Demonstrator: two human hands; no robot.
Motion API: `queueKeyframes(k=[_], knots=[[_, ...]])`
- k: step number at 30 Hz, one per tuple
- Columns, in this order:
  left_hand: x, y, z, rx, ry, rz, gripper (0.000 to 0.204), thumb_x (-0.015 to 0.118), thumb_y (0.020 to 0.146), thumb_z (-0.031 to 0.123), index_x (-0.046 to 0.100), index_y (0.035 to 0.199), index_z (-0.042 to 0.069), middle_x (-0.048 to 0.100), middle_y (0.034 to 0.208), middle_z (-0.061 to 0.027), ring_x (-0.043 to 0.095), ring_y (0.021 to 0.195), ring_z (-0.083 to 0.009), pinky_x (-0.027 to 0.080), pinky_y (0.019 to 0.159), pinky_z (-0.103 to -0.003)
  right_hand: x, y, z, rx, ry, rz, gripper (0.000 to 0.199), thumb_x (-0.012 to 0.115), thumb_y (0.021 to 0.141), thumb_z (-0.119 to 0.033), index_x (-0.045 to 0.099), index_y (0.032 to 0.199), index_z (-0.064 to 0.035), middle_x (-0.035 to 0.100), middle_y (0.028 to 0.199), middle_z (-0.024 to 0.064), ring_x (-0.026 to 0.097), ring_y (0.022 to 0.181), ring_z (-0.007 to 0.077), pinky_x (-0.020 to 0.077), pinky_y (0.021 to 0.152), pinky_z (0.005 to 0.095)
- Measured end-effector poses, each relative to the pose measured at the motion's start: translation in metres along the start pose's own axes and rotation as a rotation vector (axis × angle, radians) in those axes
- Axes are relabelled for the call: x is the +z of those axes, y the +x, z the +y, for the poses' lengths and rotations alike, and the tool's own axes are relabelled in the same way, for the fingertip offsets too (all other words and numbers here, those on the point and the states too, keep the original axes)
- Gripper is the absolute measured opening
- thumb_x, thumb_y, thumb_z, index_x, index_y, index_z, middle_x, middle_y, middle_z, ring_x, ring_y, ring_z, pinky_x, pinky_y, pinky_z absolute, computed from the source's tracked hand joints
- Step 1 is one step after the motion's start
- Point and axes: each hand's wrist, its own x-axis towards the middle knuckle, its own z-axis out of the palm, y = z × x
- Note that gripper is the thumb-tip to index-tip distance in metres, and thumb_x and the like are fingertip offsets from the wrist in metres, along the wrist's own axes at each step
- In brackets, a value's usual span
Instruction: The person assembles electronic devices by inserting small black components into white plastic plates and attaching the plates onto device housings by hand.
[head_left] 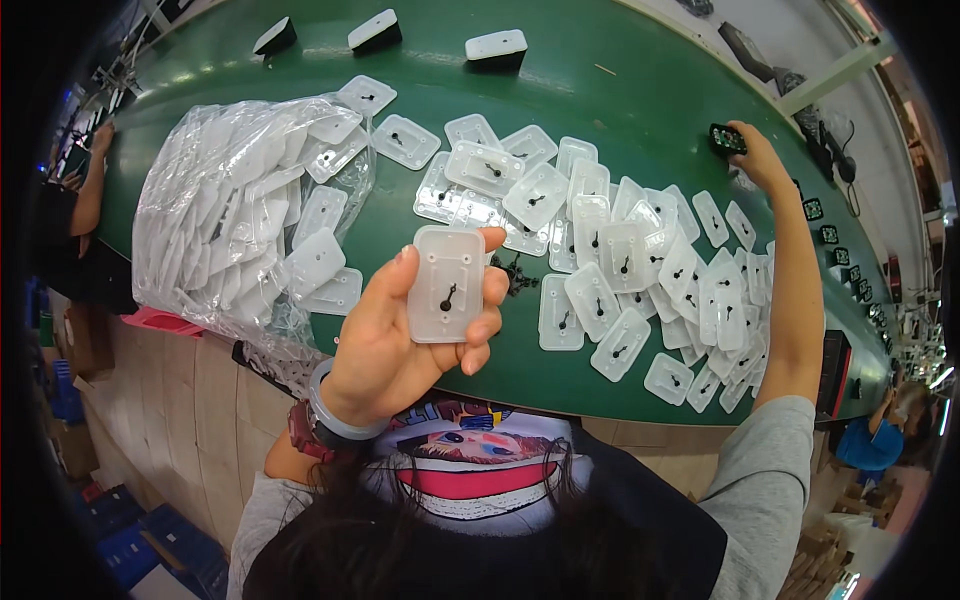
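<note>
My left hand [378, 345] is closed around the edges of a white translucent plastic cover [436, 275], held upright in front of my chest. A small black keyhole-shaped piece [447, 300] lies on that cover. With my arm stretched to the far right, my right hand [762, 162] grips a small black case [727, 140] with a green circuit board in it. Beside my left hand, a little heap of small black pieces [514, 274] lies on the green table [440, 375]. Many similar white covers [622, 250] spread over the table's middle and right, most bearing a black piece.
A clear plastic bag [240, 210] full of white covers stands at the left. Three white-topped black cases [496, 46] sit along the far side. Several black cases with boards [829, 234] line the right edge. Another person's arm [92, 180] shows at far left.
</note>
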Motion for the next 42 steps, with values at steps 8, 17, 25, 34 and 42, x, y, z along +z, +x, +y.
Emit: queueKeyframes(k=[8,17,25,34,42], knots=[[-0.009,0.005,0.004,-0.016,0.049,-0.005,0.057,0.033,0.098,0.044,0.040,0.135,0.001,0.053,0.099,-0.0070,0.047,0.075,-0.0134,0.044,0.063,-0.027,-0.046,-0.039,-0.124,0.092,0.095,0.149,0.052,0.068,0.070,0.000,0.056,0.121,-0.0035,0.066,0.112,0.0092,0.062,0.096,0.0250,0.0466,0.087,0.0328],[0.019,0.015,-0.008,0.184,0.033,0.191,0.035,0.044,0.100,0.028,0.048,0.122,0.001,0.051,0.101,-0.0086,0.045,0.079,-0.0125,0.043,0.069,-0.029,-0.060,-0.100,-0.311,-0.235,0.350,0.207,0.052,0.071,0.067,0.002,0.057,0.117,-0.0046,0.064,0.106,0.0060,0.061,0.085,0.0210,0.0487,0.079,0.0291],[0.016,0.005,-0.007,0.173,0.194,0.261,0.021,0.057,0.096,0.015,0.053,0.110,0.001,0.056,0.095,-0.0077,0.052,0.081,-0.0097,0.045,0.072,-0.025,-0.050,-0.116,-0.362,-0.330,0.422,0.232,0.056,0.071,0.063,0.006,0.055,0.116,-0.0038,0.060,0.101,0.0081,0.060,0.079,0.0215,0.0496,0.069,0.0300],[0.009,0.005,-0.012,0.215,0.381,0.304,0.017,0.063,0.093,0.014,0.056,0.101,0.001,0.059,0.090,-0.0076,0.057,0.083,-0.0099,0.049,0.072,-0.022,-0.049,-0.126,-0.371,-0.358,0.403,0.292,0.058,0.071,0.060,0.008,0.054,0.115,-0.0045,0.057,0.097,0.0086,0.058,0.076,0.0231,0.0486,0.064,0.0316],[0.004,0.007,-0.020,0.256,0.492,0.318,0.029,0.058,0.095,0.016,0.047,0.120,0.005,0.056,0.107,-0.0114,0.058,0.095,-0.0169,0.052,0.076,-0.028,-0.044,-0.128,-0.368,-0.433,0.486,0.314,0.060,0.072,0.060,0.007,0.054,0.116,-0.0044,0.057,0.096,0.0089,0.056,0.075,0.0232,0.0475,0.064,0.0318]])
